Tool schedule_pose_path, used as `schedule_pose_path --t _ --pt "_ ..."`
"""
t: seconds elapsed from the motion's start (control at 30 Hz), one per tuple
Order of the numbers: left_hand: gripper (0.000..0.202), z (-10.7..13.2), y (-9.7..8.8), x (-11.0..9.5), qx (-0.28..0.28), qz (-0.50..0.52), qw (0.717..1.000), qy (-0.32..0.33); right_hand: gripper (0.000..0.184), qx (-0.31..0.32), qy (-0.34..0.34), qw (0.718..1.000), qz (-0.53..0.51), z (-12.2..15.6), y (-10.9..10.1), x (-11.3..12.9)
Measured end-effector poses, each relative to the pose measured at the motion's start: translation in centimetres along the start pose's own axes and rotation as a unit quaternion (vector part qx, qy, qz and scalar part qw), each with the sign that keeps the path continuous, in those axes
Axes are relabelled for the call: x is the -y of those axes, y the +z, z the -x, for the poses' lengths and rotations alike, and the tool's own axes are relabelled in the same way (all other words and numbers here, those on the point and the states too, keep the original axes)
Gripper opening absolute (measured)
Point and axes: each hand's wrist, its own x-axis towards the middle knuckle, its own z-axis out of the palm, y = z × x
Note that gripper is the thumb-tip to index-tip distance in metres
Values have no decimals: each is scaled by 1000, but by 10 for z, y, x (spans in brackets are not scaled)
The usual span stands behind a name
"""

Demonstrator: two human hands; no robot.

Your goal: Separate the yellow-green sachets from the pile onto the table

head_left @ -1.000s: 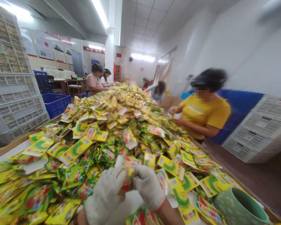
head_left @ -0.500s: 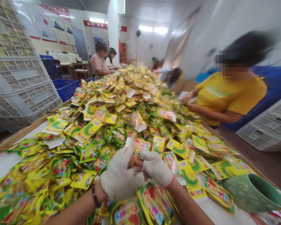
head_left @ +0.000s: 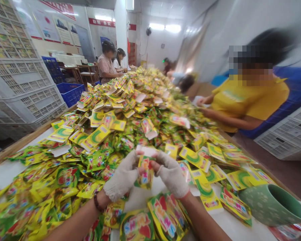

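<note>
Both my hands wear off-white gloves with bare fingertips. In front of me my left hand (head_left: pixel 122 175) and my right hand (head_left: pixel 172 174) close on a small yellow-green packet (head_left: pixel 145 171), held upright with its printed front facing me. A white open end of a small carton (head_left: pixel 146 150) shows just behind its top, between the fingers of both hands; the rest of that carton is hidden. Below the hands lie larger printed packets (head_left: pixel 163 217) on the white tabletop (head_left: pixel 136 199). Loose shiny packets (head_left: pixel 65 177) spread around my left arm, and flat yellow cartons (head_left: pixel 207 189) lie beside my right hand.
A tall heap of cartons and packets (head_left: pixel 140 90) runs down the table. A green flowered cup (head_left: pixel 268 204) lies tipped at the right. White crates (head_left: pixel 22 77) are stacked at left, with a blue crate (head_left: pixel 71 92) behind. A person in yellow (head_left: pixel 245 100) works at right; others work farther back.
My hands have drawn apart slightly and the packet between them now shows its front upright. The white carton end now sits behind it. The person at right has shifted slightly.
</note>
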Motion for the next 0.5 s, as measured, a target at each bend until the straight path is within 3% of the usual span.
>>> schedule_pose_path --t 0.13,0.23,0.33,0.43,0.5 --pt "31 -1 -3 -5 22 13 1000 -12 25 18 -5 1000 19 1 -3 2" --pt "51 1 -1 -8 10 79 997 -24 27 -16 -17 1000 14 2 -2 2" --pt "56 6 3 -5 72 125 982 -118 25 -52 -48 997 17 2 1 2" --pt "37 10 8 -1 113 118 967 -194 48 -69 -68 995 -18 1 3 1" --pt "29 12 10 1 114 101 968 -199 62 -30 -40 998 -45 2 2 -1"
